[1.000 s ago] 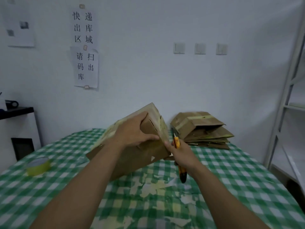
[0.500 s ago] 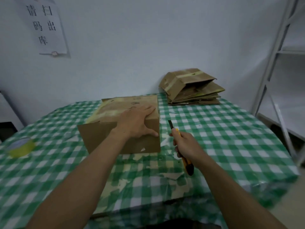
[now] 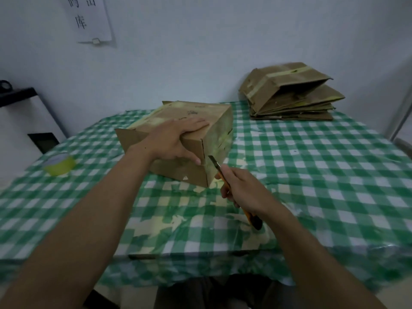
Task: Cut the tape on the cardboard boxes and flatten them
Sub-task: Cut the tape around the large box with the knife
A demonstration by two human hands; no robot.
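My left grip (image 3: 176, 141) lies flat-fingered on the cardboard box (image 3: 219, 132), centre of the tabletop (image 3: 312, 175), thumb on its near face. My right grip (image 3: 243, 189) is closed round an orange utility knife (image 3: 219, 171), blade at the box's near right edge.

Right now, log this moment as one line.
left grip presses brown cardboard box | right grip holds orange utility knife | knife tip beside box's near corner edge
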